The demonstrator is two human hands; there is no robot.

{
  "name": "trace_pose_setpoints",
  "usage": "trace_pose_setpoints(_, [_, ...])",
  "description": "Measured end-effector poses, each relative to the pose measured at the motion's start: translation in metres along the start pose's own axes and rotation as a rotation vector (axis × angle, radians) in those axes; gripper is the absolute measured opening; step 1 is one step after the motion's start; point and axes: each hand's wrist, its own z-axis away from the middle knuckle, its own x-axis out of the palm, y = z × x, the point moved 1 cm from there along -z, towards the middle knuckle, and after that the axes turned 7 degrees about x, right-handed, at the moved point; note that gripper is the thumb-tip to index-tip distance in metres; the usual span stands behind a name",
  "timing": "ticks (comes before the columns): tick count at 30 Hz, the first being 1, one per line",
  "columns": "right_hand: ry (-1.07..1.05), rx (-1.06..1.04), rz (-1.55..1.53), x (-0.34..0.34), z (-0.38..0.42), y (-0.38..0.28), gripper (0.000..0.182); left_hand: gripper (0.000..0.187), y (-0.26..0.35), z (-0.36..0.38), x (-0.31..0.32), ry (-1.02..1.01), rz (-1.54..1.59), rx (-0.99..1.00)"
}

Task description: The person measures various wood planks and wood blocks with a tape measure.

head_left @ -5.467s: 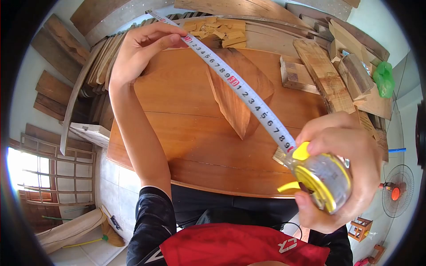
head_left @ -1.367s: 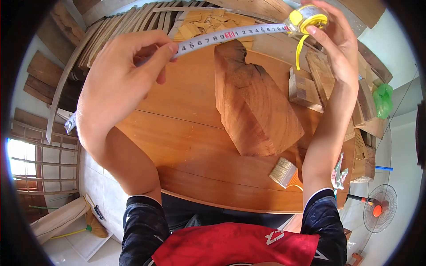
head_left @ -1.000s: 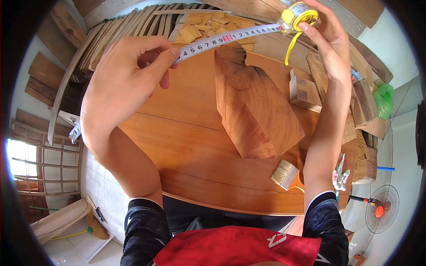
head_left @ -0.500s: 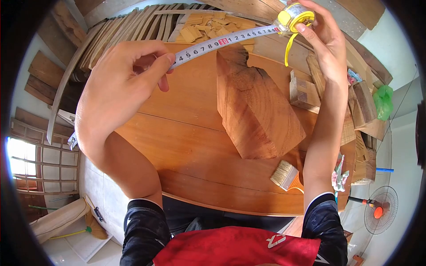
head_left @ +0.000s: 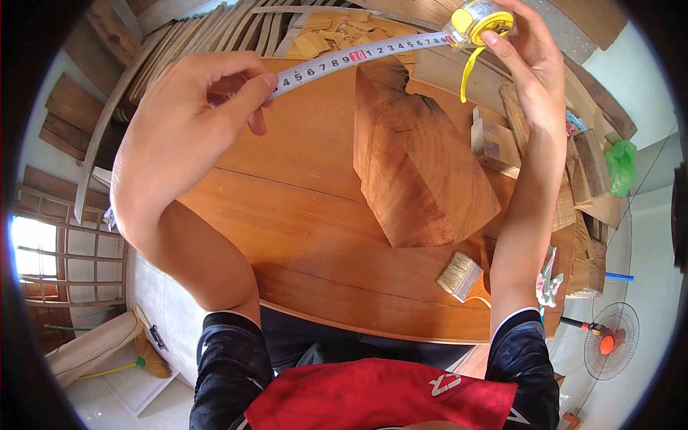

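Observation:
My right hand point(head_left: 527, 54) grips the yellow and clear case of a tape measure point(head_left: 481, 23) at the upper right, its yellow strap hanging down. From the case the white blade point(head_left: 380, 50) stretches across to my left hand point(head_left: 197, 122), where finger and thumb pinch it near the 33 cm side of the red 30 mark. The blade bows slightly above the far end of a large reddish-brown wood block point(head_left: 423, 165) lying on the table. Whatever part of the blade lies inside my left fingers is hidden.
A wide brush point(head_left: 462, 278) lies near the front edge of the polished wooden table point(head_left: 287, 215). Smaller wood blocks point(head_left: 494, 140) sit to the right. Leaning boards point(head_left: 215, 46) and wood chips point(head_left: 337, 32) are behind. A fan point(head_left: 610, 341) stands at the right.
Both hands still hold the tape stretched. My left hand has shifted slightly left and up, and the right hand slightly right. The view has moved a little.

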Motion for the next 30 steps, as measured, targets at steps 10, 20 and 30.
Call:
trace_pose_setpoints(10, [-0.029,-0.03,0.004,-0.001,-0.001,0.0,0.046,0.024,-0.001,0.0,0.001,0.017,-0.031,-0.004])
trace_pose_setpoints(20, [-0.012,0.02,0.114,-0.003,0.004,-0.012,0.044,0.026,-0.017,-0.003,0.0,0.021,-0.014,0.061])
trace_pose_setpoints(30, [-0.052,-0.064,0.156,-0.008,0.001,-0.009,0.046,0.026,-0.026,-0.004,-0.002,-0.004,-0.054,0.055])
